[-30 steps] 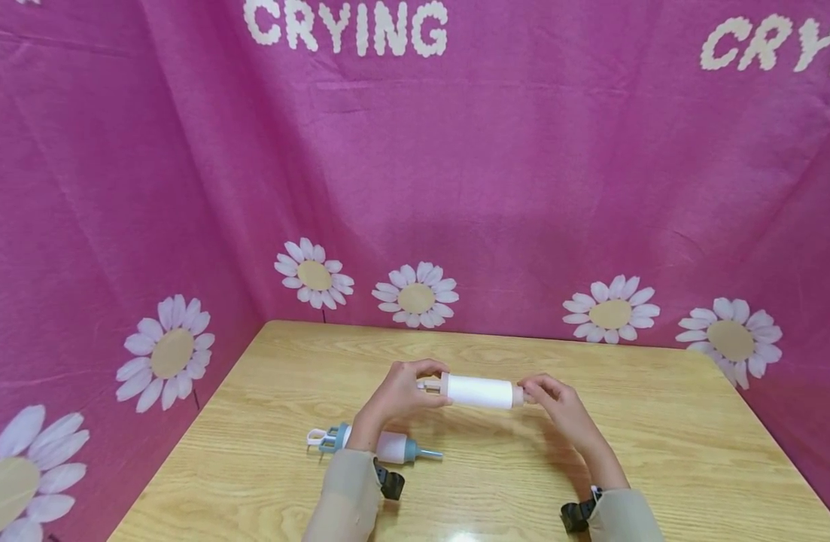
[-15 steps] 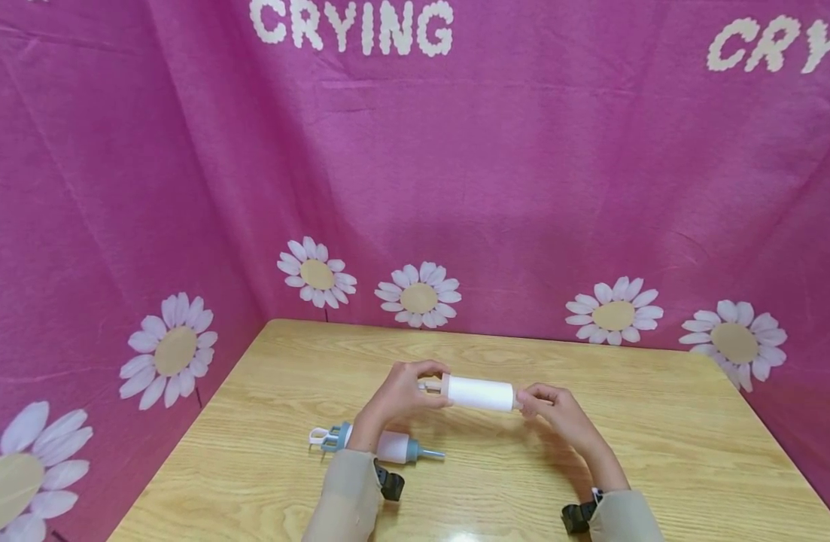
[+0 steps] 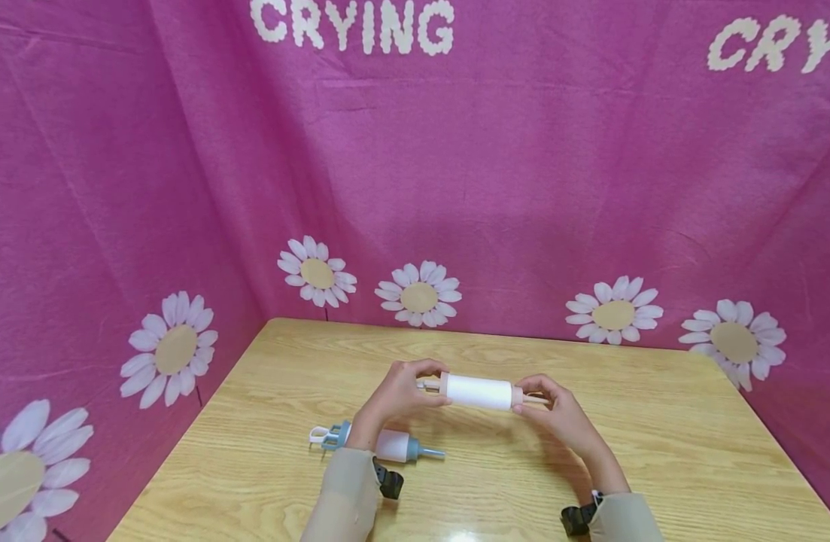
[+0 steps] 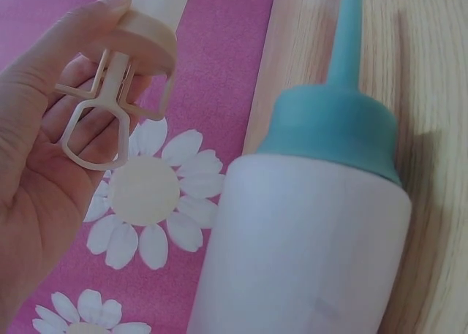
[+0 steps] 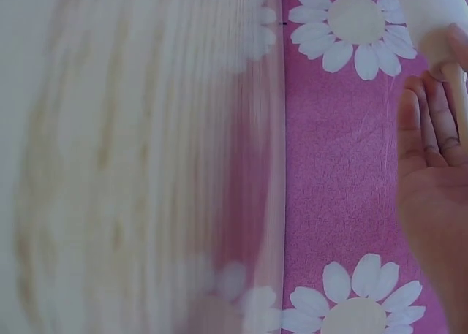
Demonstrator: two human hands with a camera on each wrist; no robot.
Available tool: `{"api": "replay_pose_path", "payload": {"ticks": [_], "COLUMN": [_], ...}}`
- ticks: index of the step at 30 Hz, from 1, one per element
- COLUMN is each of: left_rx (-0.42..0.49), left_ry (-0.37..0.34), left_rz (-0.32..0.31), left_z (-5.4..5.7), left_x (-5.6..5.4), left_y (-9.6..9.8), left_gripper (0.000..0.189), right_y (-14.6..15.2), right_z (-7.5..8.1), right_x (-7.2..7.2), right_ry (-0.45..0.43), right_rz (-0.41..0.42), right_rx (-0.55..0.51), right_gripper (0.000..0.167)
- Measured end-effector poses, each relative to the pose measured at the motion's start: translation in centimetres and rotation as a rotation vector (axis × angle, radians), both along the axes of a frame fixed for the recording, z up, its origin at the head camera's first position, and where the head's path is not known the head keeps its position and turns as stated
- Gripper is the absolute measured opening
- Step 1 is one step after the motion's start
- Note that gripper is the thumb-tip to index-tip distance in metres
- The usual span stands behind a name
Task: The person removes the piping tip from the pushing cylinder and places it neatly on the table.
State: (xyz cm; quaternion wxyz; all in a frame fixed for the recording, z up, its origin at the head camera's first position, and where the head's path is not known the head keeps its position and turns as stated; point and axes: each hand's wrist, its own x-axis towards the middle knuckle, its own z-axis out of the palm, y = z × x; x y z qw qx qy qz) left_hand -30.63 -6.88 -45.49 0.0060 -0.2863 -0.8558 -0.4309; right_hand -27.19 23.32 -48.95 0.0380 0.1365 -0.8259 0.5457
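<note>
A white syringe-like dispenser (image 3: 478, 392) with beige ends is held sideways above the table between both hands. My left hand (image 3: 401, 389) grips its beige collar; beyond that, a ring-shaped plunger handle (image 4: 95, 133) shows against the palm in the left wrist view. At the other end, the fingertips and thumb of my right hand (image 3: 557, 410) pinch the beige nozzle cap (image 3: 517, 397), and the thin nozzle points back towards the palm. Lying on the table, partly behind my left forearm, is a second dispenser (image 3: 392, 446) with blue-green ends, large in the left wrist view.
The wooden table (image 3: 658, 436) extends on both sides of the hands. A pink cloth (image 3: 496, 188) with daisies and lettering hangs behind it and along its left. Each wrist carries a small black camera, such as the left one (image 3: 390, 482).
My right hand's fingers have shifted from the thin nozzle onto the wider cap, so the nozzle now shows. My left hand keeps its hold, and the blue-green dispenser stays put.
</note>
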Motion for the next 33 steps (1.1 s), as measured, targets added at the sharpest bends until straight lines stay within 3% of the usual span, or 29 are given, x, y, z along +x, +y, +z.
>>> {"api": "replay_pose_path", "payload": {"ticks": [9,13,16,29,33], "left_rx": [0.002,0.007,0.005,-0.021,-0.023], "left_ry": [0.000,0.001,0.006,0.039,0.042], "left_rz": [0.013,0.012,0.008,0.006,0.005], "left_z": [-0.09,0.00,0.14,0.02,-0.11], "left_x": [0.11,0.26,0.38,0.11,-0.01], "left_y": [-0.22,-0.28,-0.27,-0.51,-0.65], "left_gripper": [0.047,0.047,0.047,0.048,0.048], "right_y": [-0.09,-0.21,-0.40,-0.48,-0.50], "right_z": [-0.11,0.28,0.65,0.36,0.16], "right_x": [-0.16,-0.24,-0.31,-0.24,-0.28], "right_ry": [-0.010,-0.065,-0.093,-0.143,-0.115], "right_rz": [0.022,-0.023,-0.043,0.036,0.049], "right_rx": [-0.021,-0.019,-0.012,-0.059,-0.065], "right_gripper": [0.043,0.035,0.041,0.031,0.032]}}
